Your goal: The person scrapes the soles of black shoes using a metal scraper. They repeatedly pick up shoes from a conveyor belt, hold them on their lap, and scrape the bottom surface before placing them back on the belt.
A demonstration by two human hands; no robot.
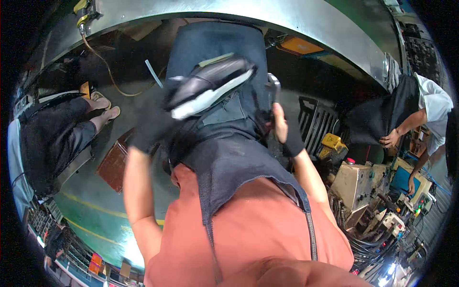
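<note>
A dark shoe with a white sole [215, 88] lies slantwise over my apron-covered lap, smeared by motion. At its left end my left hand [155, 119], in a black glove, grips it; the fingers are blurred against the dark cloth. My right hand [281, 125] wears a black fingerless glove and is at the right side of my lap. It is closed on a metal tool with a curved, shiny head [274, 85], whose lower part the hand hides. The tool and the shoe are apart.
A metal bench edge [239, 12] curves across the far side. A brown box [114, 160] and a seated person's legs [79, 119] are at left. On the right are a black slatted plastic piece [318, 124], a yellow device [333, 143], machinery [351, 186] and another person's hand [391, 138].
</note>
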